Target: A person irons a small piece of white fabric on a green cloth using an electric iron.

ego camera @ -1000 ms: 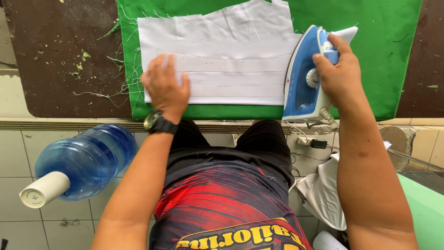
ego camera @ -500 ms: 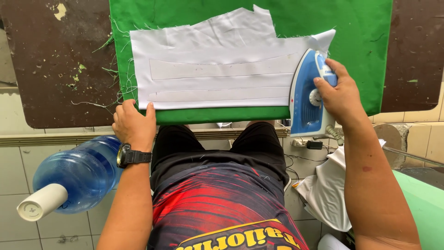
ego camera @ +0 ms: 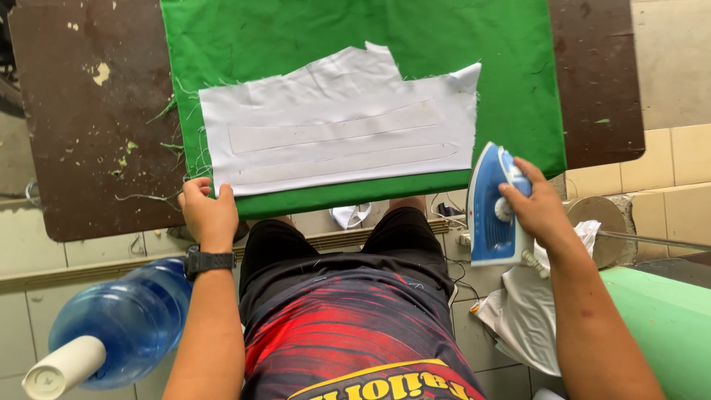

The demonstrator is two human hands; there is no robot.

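A white fabric piece (ego camera: 337, 137) with two long strips on it lies flat on a green cloth (ego camera: 355, 44) spread over a dark brown table (ego camera: 89, 133). My left hand (ego camera: 207, 211) grips the near left corner of the green cloth at the table's front edge. My right hand (ego camera: 537, 207) holds a blue and white iron (ego camera: 492, 211) by its handle, off the table's near right edge, tilted with its tip up.
A big blue water bottle (ego camera: 111, 326) with a white cap lies at lower left. White cloth (ego camera: 526, 311) hangs beside a light green surface (ego camera: 666, 326) at right. Cables run under the table by my legs. Green threads litter the brown tabletop.
My left hand slid off the white fabric to the near left corner of the green cloth. My right hand drew the iron off the cloth, past the table's right front edge.
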